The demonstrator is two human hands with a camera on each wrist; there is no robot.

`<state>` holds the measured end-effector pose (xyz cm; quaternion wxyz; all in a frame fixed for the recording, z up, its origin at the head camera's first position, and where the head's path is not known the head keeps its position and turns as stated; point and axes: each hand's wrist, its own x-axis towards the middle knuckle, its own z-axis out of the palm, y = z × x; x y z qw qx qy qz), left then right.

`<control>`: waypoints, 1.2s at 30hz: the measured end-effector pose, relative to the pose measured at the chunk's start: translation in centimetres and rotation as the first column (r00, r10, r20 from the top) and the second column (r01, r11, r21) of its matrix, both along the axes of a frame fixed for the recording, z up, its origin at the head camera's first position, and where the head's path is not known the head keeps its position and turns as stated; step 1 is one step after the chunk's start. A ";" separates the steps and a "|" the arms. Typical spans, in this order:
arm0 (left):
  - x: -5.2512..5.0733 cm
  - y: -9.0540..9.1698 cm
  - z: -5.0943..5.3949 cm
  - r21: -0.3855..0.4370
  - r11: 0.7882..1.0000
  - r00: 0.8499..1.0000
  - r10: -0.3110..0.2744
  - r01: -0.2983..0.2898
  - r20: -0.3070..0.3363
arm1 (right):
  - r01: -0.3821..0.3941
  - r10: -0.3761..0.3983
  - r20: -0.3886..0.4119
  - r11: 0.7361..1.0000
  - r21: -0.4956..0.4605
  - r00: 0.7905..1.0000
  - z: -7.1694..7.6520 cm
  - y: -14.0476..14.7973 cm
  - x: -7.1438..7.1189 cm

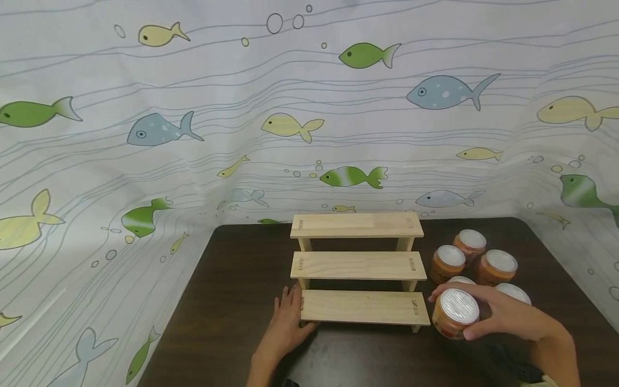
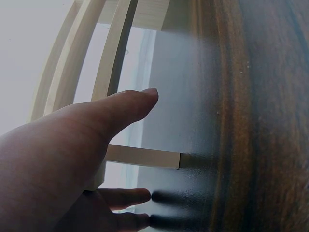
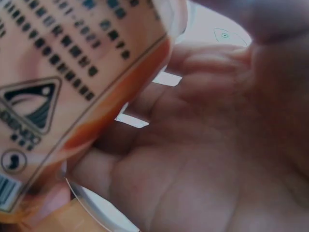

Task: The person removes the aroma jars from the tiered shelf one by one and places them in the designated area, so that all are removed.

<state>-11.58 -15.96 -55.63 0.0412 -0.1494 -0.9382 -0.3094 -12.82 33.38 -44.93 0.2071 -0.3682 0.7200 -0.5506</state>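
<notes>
A three-step wooden shelf (image 1: 365, 306) stands on the dark table. My left hand (image 1: 286, 322) rests at the left end of its lowest step, thumb in front and fingers along the side. In the left wrist view the left thumb (image 2: 128, 108) reaches past the edge of a board. My right hand (image 1: 503, 312) grips an orange jar with a white lid (image 1: 456, 314), just right of the lowest step. The jar's printed label (image 3: 72, 63) fills the left of the right wrist view. Whether this jar touches the table cannot be told.
Several more orange jars (image 1: 495, 269) with white lids stand together behind and beside the right hand. The brown table (image 1: 232, 279) extends left of the shelf. Fish-patterned sheeting (image 1: 232, 97) rises around the back and sides.
</notes>
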 end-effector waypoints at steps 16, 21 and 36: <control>1.3 1.3 4.6 -0.038 0.999 0.995 0.026 -0.023 0.099 | 0.001 -0.002 0.042 1.000 0.023 0.999 -1.1 1.1 -0.1; 1.2 1.0 3.6 -0.024 1.000 0.997 0.013 -0.011 0.071 | 0.035 -0.041 0.097 0.997 0.063 0.994 -1.5 1.5 -0.3; 1.3 1.5 5.2 -0.064 0.997 0.985 0.054 -0.044 0.161 | -0.035 0.017 0.133 0.990 0.135 0.991 -2.6 1.9 -0.7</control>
